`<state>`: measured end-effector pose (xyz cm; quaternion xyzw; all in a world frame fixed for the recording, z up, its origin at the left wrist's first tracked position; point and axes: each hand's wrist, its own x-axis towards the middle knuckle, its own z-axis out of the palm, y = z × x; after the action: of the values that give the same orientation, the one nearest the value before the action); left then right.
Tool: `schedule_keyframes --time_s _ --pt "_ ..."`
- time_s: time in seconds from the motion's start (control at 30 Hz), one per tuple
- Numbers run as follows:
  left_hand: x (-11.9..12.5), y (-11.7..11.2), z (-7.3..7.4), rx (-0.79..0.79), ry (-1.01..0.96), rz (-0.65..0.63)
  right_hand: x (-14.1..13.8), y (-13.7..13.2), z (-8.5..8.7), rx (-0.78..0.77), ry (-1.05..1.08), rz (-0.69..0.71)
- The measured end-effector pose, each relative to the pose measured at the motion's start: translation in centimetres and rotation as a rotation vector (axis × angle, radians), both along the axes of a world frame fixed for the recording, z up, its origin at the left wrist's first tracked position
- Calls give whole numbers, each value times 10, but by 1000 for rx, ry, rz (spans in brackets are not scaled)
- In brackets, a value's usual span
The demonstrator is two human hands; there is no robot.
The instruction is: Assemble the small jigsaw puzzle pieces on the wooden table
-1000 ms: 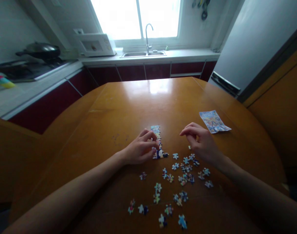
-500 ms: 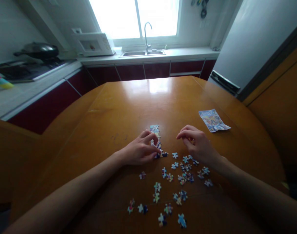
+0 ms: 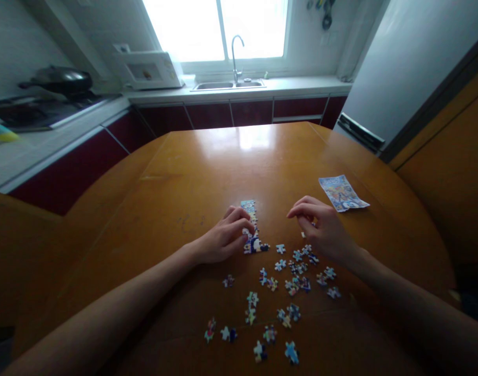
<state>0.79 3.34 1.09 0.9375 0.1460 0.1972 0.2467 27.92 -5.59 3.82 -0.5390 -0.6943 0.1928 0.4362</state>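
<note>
A narrow strip of joined jigsaw pieces point(image 3: 255, 245) lies on the wooden table, its near end bending to the right. My left hand point(image 3: 222, 237) rests along the strip's left side, fingers bent and slightly apart, tips on the pieces and covering part of its middle. To the right, my right hand point(image 3: 321, 224) hovers over the table, with fingers curled together toward the thumb. Whether a piece is between them is hidden. A small pale piece point(image 3: 303, 234) shows just below that hand. Loose jigsaw pieces point(image 3: 297, 256) lie scattered nearer to me, several of them in small clusters.
A creased printed picture sheet point(image 3: 344, 193) lies on the right of the table point(image 3: 207, 177). Past the far edge are a sink point(image 3: 215, 86) with a tap, a white microwave point(image 3: 148, 70) and a stove with a pan point(image 3: 64, 81). A fridge point(image 3: 395, 68) stands at right.
My left thumb and fingers have drawn back from the strip's near end, uncovering more of it. My right hand has shifted slightly to the right, and a pale piece now shows below it.
</note>
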Motion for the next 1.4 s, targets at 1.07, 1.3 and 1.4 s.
schedule_keyframes --time_s 1.07,1.3,1.4 --pt "4 4 -11 46 -74 90 10 -3 10 2 -79 -7" --pt "4 4 -11 58 -94 86 17 0 12 16 -103 -24" --pt "5 4 -10 56 -94 88 20 2 13 22 -107 -33"
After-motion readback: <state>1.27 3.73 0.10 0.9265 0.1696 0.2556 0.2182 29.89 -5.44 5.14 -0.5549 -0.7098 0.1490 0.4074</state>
